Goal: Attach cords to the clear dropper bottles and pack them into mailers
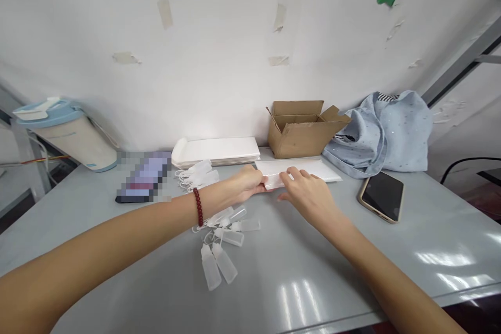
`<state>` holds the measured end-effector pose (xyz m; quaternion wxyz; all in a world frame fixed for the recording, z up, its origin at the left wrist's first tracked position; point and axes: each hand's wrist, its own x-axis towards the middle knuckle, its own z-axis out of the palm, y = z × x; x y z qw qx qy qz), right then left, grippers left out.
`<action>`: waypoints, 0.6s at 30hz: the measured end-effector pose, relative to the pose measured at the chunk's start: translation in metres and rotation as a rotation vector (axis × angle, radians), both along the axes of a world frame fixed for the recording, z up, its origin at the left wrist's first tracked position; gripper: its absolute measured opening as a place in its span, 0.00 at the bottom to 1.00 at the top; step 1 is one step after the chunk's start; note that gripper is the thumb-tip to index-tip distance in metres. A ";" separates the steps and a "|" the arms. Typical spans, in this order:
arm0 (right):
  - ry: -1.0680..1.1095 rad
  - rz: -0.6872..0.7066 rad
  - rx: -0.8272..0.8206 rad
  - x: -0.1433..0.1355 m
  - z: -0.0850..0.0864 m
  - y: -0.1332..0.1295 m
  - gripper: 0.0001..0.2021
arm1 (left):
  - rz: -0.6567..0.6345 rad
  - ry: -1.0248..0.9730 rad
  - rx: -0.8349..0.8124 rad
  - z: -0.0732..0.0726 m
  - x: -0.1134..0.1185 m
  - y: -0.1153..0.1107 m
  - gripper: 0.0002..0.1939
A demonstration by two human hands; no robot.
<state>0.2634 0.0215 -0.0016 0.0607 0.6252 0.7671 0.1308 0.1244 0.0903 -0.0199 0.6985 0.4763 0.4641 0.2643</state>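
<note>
My left hand (pixel 250 183), with a dark red bead bracelet at the wrist, pinches the left end of a small clear-and-white packet (pixel 274 181). The fingers of my right hand (pixel 303 188) are bent over the packet's right part. Behind them a flat white sheet or envelope (pixel 319 168) lies on the grey table (pixel 266 271). Several small translucent bottles (pixel 223 261) with white caps and loops lie below my left wrist, and more bottles (pixel 201 172) lie behind it. A stack of white envelopes (pixel 223 150) rests near the wall.
An open cardboard box (pixel 299 138) stands by the wall, beside a light blue cloth bag (pixel 403 133). A phone (pixel 382 195) lies at right. At left are a cream tumbler (pixel 78 138) with a blue lid and a second, partly pixelated phone (pixel 144 177).
</note>
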 end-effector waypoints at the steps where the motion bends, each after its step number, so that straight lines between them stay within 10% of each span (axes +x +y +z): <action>1: -0.016 -0.020 -0.008 0.001 -0.001 0.002 0.13 | -0.043 0.028 0.013 -0.002 0.001 0.004 0.08; 8: -0.068 -0.040 0.004 0.009 -0.012 0.015 0.12 | -0.295 0.347 0.357 0.012 -0.017 0.015 0.06; 18: -0.053 -0.003 0.065 0.009 -0.019 0.013 0.05 | -0.391 1.132 1.249 0.048 -0.075 0.047 0.04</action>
